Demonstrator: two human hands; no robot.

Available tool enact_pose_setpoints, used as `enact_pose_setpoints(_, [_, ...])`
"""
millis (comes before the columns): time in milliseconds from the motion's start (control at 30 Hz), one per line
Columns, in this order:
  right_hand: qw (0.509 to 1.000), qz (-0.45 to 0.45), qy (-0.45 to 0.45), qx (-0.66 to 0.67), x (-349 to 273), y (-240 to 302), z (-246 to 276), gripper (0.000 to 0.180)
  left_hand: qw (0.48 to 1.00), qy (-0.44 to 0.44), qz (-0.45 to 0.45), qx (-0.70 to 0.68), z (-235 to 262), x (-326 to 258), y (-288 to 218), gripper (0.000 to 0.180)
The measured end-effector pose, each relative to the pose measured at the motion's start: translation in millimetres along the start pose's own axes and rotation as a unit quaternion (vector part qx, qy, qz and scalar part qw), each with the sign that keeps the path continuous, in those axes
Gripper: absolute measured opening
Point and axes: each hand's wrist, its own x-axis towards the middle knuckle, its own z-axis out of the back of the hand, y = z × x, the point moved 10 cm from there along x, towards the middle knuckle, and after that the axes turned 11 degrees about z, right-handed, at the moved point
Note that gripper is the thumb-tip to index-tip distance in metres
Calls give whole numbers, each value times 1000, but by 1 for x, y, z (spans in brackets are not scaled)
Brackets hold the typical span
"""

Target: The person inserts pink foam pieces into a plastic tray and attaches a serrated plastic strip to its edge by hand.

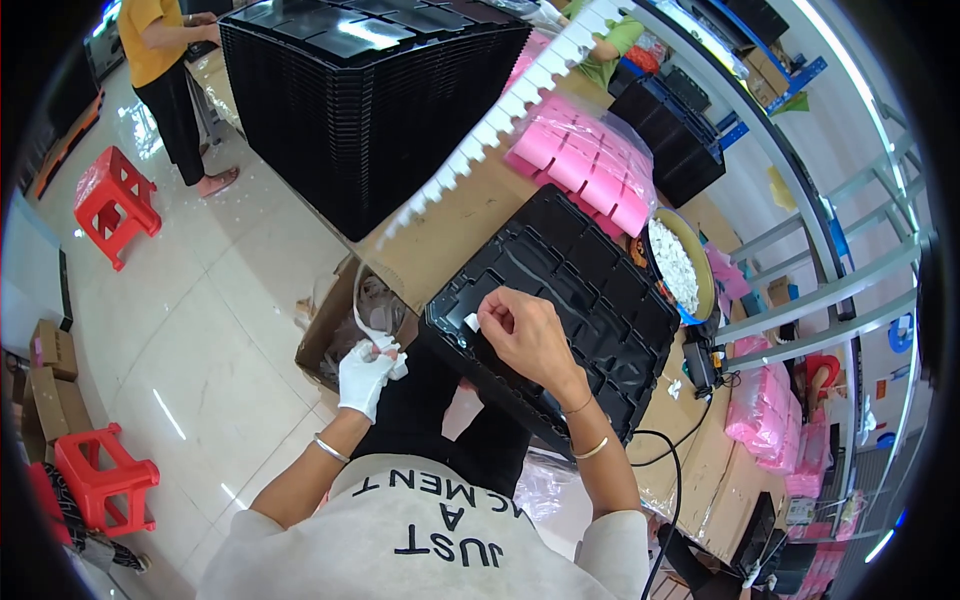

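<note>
My left hand (366, 378), in a white glove, is closed around small white foam-like pieces (398, 368) beside the table edge. A thin white band (362, 300) curves down to it. My right hand (525, 335) is bare, thumb and fingers pinched together over a shallow black plastic tray (590, 290). At its fingertips is a small white piece (472, 322); whether it is gripped or lies on the tray, I cannot tell. The tray has rows of moulded compartments and lies tilted at the table's near edge, partly over my lap.
A tall stack of black trays (350, 130) stands on the table at the far left. A long white toothed strip (500, 130) slants across the table. Pink foam sheets (585, 160) and a bowl of white bits (672, 265) lie beyond the tray. An open carton (325, 335) sits below my left hand.
</note>
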Motion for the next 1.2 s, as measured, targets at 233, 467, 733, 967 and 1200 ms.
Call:
enact_pose_setpoints(233, [997, 7, -6, -77, 5, -14, -7, 9, 996, -45, 20, 70, 16, 9, 24, 20])
enact_pose_setpoints(467, [993, 75, -6, -94, 8, -9, -14, 7, 998, -1, 43, 39, -3, 3, 22, 10])
enact_pose_setpoints(733, [989, 92, 4, -116, 5, 0, -21, 6, 993, 56, 97, 46, -9, -6, 18, 18])
enact_pose_setpoints(967, [990, 125, 5, -64, -5, 17, -23, 5, 991, 118, 54, -8, -35, -48, -16, 12])
enact_pose_setpoints(1200, [991, 51, -106, 64, -92, 53, 10, 8, 984, 174, 36, -6, -73, -82, -40, 14])
